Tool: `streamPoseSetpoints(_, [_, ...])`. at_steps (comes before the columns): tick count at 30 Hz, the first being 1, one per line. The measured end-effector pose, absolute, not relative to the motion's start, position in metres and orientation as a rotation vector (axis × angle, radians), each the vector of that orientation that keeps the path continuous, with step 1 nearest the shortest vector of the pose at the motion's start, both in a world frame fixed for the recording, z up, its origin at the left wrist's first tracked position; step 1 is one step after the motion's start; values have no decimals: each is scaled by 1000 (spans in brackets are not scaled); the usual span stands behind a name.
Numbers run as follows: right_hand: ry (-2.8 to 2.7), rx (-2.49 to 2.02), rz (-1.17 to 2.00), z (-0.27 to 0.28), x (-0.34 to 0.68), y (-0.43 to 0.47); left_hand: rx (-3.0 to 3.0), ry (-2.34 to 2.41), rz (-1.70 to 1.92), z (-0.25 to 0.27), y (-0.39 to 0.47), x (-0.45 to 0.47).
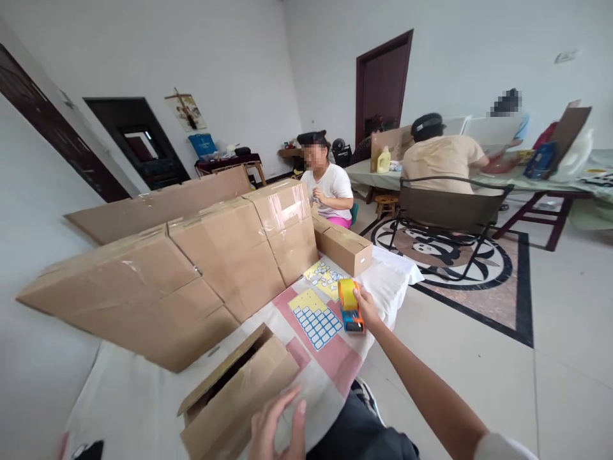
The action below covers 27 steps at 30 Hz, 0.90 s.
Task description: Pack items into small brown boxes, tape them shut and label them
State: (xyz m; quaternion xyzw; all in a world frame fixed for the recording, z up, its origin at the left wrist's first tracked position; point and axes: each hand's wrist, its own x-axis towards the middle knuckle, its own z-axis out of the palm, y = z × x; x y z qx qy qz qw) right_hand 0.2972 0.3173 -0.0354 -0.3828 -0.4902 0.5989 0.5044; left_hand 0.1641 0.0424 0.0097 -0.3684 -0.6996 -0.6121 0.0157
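My right hand (368, 309) is closed on a tape dispenser (352, 321) with a yellow roll and orange and blue parts, at the table's right edge. Just left of it lies a sheet with rows of white, blue-edged stickers (317, 324); a second sheet with scattered pieces (325, 276) is behind. My left hand (280, 425) is low in the view with its fingers apart and nothing in them. Beside it stands a long cardboard box (244, 393) with its top flap raised; its inside is dark.
Large taped cartons (225, 249) form a wall across the table, and a smaller long carton (342, 246) sits at its far right corner. A person in a white shirt (330, 185) sits beyond. Rightward are a folding chair (447, 207), another seated person and a cluttered table.
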Motion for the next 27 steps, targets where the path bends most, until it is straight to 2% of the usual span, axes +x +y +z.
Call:
streamPoseSetpoints(4, [-1204, -1006, 1412, -50, 289, 335, -976, -2387, -2329, 34, 51, 149])
streamPoseSetpoints(7, [-1215, -1100, 1316, -59, 295, 339, -632, -2244, -2811, 51, 61, 137])
streamPoseSetpoints(10, [-1174, -1208, 1105, -56, 304, 326, -379, -2090, -3107, 63, 70, 129])
streamPoseSetpoints(13, [-1374, -1056, 957, -30, 303, 286, -260, -2036, -3246, 63, 72, 126])
streamPoseSetpoints(16, [-1872, -458, 1015, 15, 282, 236, -255, -1973, -3394, 57, 70, 126])
streamPoseSetpoints(18, [-2030, -76, 1078, 47, 263, 211, -277, -1953, -3480, 54, 69, 127])
streamPoseSetpoints(20, [-2101, 119, 1141, 72, 245, 198, -342, -1963, -3539, 55, 69, 129])
streamPoseSetpoints(27, [-2145, 13, 1252, 87, 219, 194, -384, -1897, -3585, 55, 70, 132])
